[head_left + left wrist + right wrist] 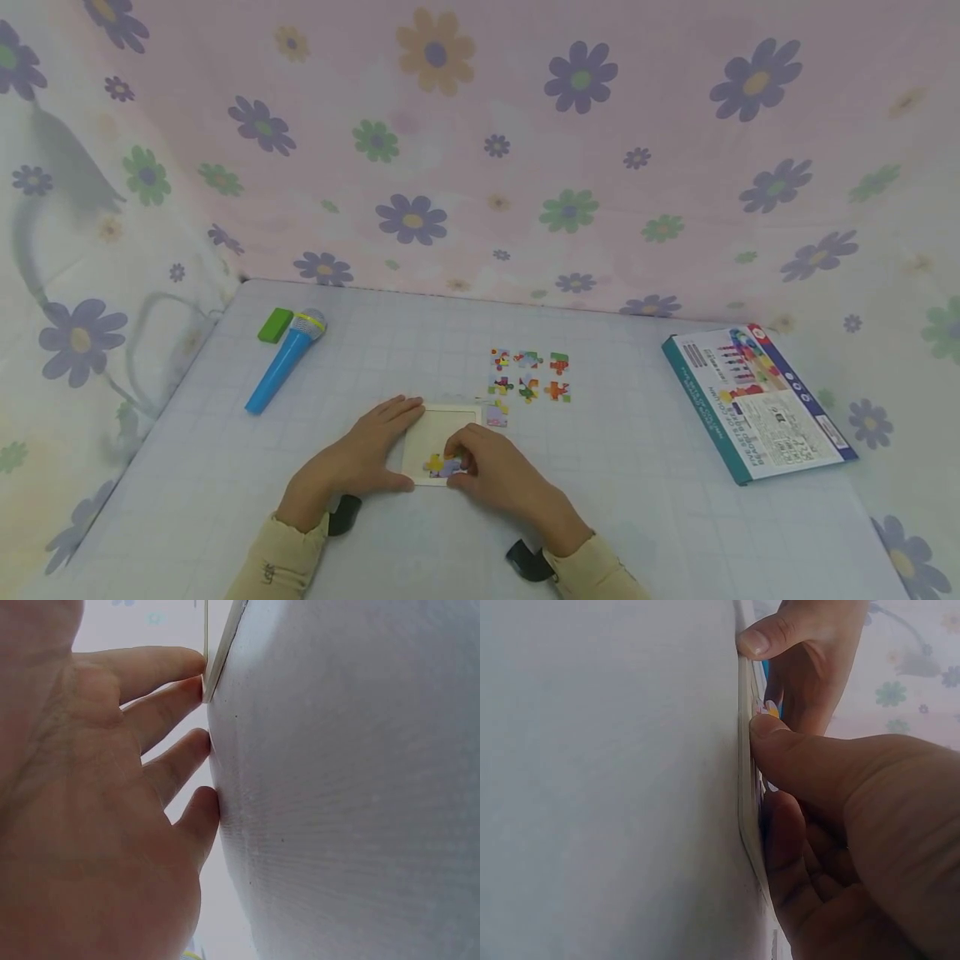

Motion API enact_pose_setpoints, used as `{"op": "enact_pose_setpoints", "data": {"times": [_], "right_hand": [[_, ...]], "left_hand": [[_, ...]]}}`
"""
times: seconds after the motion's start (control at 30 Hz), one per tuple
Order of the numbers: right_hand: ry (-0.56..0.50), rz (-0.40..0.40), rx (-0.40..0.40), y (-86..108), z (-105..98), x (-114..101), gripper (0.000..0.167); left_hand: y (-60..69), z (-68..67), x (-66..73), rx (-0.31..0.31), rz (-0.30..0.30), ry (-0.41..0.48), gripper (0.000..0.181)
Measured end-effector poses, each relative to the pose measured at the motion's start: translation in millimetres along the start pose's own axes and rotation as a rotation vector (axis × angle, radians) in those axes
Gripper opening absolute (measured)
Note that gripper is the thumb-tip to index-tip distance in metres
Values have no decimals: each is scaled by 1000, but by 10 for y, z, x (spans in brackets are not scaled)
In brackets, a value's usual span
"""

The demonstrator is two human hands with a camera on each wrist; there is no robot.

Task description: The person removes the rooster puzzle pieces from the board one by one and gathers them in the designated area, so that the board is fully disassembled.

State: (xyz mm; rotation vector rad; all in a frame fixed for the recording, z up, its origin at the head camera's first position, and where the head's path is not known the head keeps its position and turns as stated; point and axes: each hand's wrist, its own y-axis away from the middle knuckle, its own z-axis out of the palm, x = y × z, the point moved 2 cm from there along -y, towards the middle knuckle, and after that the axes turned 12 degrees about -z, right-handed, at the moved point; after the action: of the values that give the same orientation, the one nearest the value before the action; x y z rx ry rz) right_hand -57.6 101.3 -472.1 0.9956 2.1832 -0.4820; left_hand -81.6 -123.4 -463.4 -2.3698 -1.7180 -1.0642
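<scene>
A pale square puzzle tray (pixel 420 429) lies on the table before me, with yellow and purple jigsaw pieces (pixel 433 464) in its lower part. My left hand (pixel 363 454) steadies the tray's left side, fingers mostly straight; in the left wrist view its fingertips (pixel 193 664) touch the frame's edge. With thumb and curled fingers, my right hand (pixel 498 475) pinches a purple jigsaw piece (pixel 452 467) at the tray's lower right. The fingers partly cover that piece. Just beyond the tray's right edge lies another purple piece (pixel 497 414).
Several loose jigsaw pieces (pixel 528 388) lie in two rows to the right of the tray. At the back left are a blue toy microphone (pixel 281 371) and a green block (pixel 275 325). A flat printed box (pixel 772 417) rests at the right.
</scene>
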Motion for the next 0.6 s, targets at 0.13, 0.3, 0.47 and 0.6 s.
{"op": "enact_pose_setpoints", "data": {"times": [0.13, 0.3, 0.47, 0.6], "right_hand": [[-5, -12, 2, 0, 2, 5, 27], [-3, -15, 0, 1, 10, 20, 27], [-7, -12, 1, 6, 8, 17, 27], [5, -21, 2, -2, -4, -2, 25]], "left_hand": [[-1, 2, 1, 1, -3, -1, 99], [0, 9, 4, 3, -1, -8, 99], [-5, 13, -1, 4, 2, -9, 99], [-3, 7, -1, 10, 10, -16, 99]]}}
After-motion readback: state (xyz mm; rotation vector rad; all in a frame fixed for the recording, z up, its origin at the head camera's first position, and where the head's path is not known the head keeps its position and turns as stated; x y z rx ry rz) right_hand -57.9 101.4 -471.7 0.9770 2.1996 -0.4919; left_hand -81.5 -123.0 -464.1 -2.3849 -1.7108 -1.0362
